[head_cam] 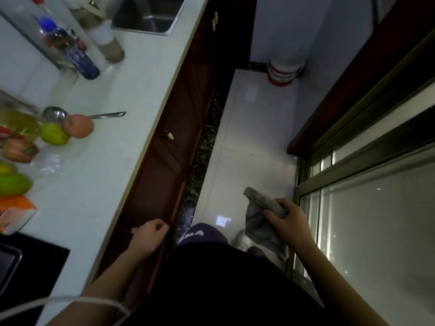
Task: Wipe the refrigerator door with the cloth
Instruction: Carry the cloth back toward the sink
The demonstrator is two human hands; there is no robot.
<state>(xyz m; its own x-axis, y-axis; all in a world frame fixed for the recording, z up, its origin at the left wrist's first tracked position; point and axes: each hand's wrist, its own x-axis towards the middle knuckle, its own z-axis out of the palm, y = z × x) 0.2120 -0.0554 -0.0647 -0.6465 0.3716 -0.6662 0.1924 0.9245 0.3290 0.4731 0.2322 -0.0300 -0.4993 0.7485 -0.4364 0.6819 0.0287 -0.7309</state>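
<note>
Item: grey cloth [259, 216], crumpled, gripped in the right hand [290, 223] (fingers curled round its upper fold, the rest hanging) above the pale tiled floor [254, 137], near the sliding glass door [376, 220]. Left hand [150, 234]: fingers loosely curled, holding nothing, beside the dark cabinet front [164, 165]. White desk [113, 114], left: fruit [54, 134], ladle [55, 115], bottles [77, 60], sink [150, 17].

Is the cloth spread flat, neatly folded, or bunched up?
Bunched up. The right hand grips the cloth around its crumpled top, and the rest hangs loose in uneven folds below.
</note>
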